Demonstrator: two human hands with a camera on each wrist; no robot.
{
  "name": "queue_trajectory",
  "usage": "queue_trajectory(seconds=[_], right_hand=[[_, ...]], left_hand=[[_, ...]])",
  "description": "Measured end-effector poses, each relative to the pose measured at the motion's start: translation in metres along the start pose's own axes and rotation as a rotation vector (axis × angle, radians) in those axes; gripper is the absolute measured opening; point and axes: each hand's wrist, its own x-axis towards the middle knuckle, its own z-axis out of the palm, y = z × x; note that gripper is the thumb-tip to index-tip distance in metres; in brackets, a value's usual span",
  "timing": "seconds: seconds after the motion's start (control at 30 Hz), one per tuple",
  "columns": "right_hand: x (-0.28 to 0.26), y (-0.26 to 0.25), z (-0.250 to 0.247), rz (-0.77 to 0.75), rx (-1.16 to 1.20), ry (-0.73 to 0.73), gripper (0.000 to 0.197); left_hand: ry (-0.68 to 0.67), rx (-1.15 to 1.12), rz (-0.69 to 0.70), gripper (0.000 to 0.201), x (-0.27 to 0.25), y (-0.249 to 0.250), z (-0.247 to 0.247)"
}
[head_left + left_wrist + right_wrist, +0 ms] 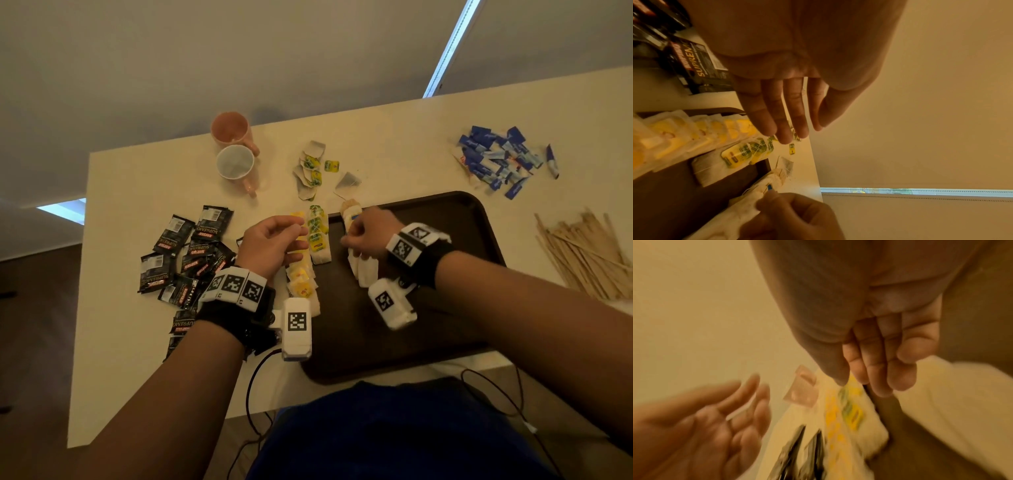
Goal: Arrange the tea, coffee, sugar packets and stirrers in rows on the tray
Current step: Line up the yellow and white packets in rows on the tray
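The right hand [368, 230] is down over the third row of tea bags [363, 267], the plain white ones on the dark tray [455, 222]. In the left wrist view its fingers are curled and pinching at the far end of that row, right by a small blue tag [769, 188]. The right wrist view is too blurred to confirm exactly what the grip takes in.

The left hand [274, 241] hovers above the yellow tea bags [301, 274] at the tray's left edge. Its fingers are straight and relaxed, and it holds nothing.

Here is the relation that counts: all three rows run away from the person, near edge to far edge, side by side. Yellow tags sit leftmost, the green-tagged tea bags [318, 233] in the middle, the white row on the right. So the working end of the white row lies directly under the right hand, and that hand is plainly the nearer one.

What remains lies off the tray. The loose tea bags [310, 171] sit beyond the tray's far left corner, closer to the left hand. The coffee packets [191, 253] are heaped to the left of that hand. The sugar packets [500, 159] and the stirrers [582, 253] lie out to the right, on the right hand's side.

My read: the tea is nearly lined up, and everything else is not yet started.
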Motion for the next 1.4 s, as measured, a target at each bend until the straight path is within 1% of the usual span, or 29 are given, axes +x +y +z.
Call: queue_trajectory(seconds=[0.07, 0.13, 0.23, 0.3, 0.37, 0.47, 0.53, 0.6, 0.67, 0.7, 0.77, 0.8, 0.93, 1.0, 1.1, 1.23, 1.33, 1.4], right_hand=[[0.009, 0.002, -0.028, -0.014, -0.025, 0.043, 0.024], [0.021, 0.001, -0.053, -0.060, -0.105, 0.076, 0.025], [0.047, -0.009, -0.082, -0.184, -0.308, 0.134, 0.023], [0.071, -0.017, -0.098, -0.286, -0.499, 0.154, 0.026], [0.099, -0.026, -0.109, -0.371, -0.678, 0.125, 0.036], [0.140, -0.038, -0.113, -0.461, -0.859, 0.069, 0.055], [0.162, -0.046, -0.104, -0.478, -0.925, 0.058, 0.074], [0.178, -0.053, -0.091, -0.455, -0.941, 0.038, 0.094], [0.189, -0.058, -0.079, -0.438, -0.954, -0.007, 0.102], [0.193, -0.060, -0.075, -0.440, -0.956, -0.028, 0.101], [0.199, -0.065, -0.067, -0.436, -0.943, -0.063, 0.093], [0.199, -0.068, -0.065, -0.438, -0.938, -0.081, 0.086], [0.198, -0.076, -0.060, -0.479, -0.971, -0.099, 0.043], [0.199, -0.076, -0.059, -0.491, -0.986, -0.086, 0.030], [0.197, -0.073, -0.061, -0.468, -0.963, -0.077, 0.025], [0.186, -0.067, -0.071, -0.437, -0.857, -0.026, 0.022], [0.169, -0.062, -0.088, -0.457, -0.759, 0.058, 0.023], [0.151, -0.058, -0.102, -0.485, -0.691, 0.146, 0.024]], left_hand=[[-0.005, 0.008, -0.005, 0.011, 0.005, 0.004, 0.004], [-0.003, 0.006, -0.013, 0.012, 0.012, 0.009, 0.008], [0.017, -0.017, -0.036, 0.011, 0.023, 0.014, 0.013], [0.038, -0.039, -0.055, 0.011, 0.031, 0.018, 0.016], [0.062, -0.054, -0.065, 0.011, 0.038, 0.020, 0.018], [0.098, -0.070, -0.071, 0.011, 0.049, 0.021, 0.020], [0.116, -0.093, -0.079, 0.012, 0.054, 0.021, 0.020], [0.129, -0.111, -0.092, 0.012, 0.059, 0.021, 0.021], [0.138, -0.119, -0.102, 0.012, 0.063, 0.020, 0.021], [0.142, -0.121, -0.106, 0.013, 0.066, 0.020, 0.021], [0.152, -0.121, -0.116, 0.013, 0.070, 0.020, 0.020], [0.153, -0.123, -0.124, 0.013, 0.071, 0.020, 0.019], [0.155, -0.116, -0.135, 0.014, 0.075, 0.021, 0.017], [0.144, -0.102, -0.135, 0.014, 0.077, 0.020, 0.016], [0.140, -0.097, -0.125, 0.014, 0.076, 0.019, 0.016], [0.135, -0.092, -0.102, 0.014, 0.071, 0.019, 0.018], [0.117, -0.086, -0.082, 0.015, 0.064, 0.021, 0.020], [0.107, -0.080, -0.069, 0.014, 0.059, 0.023, 0.022]])
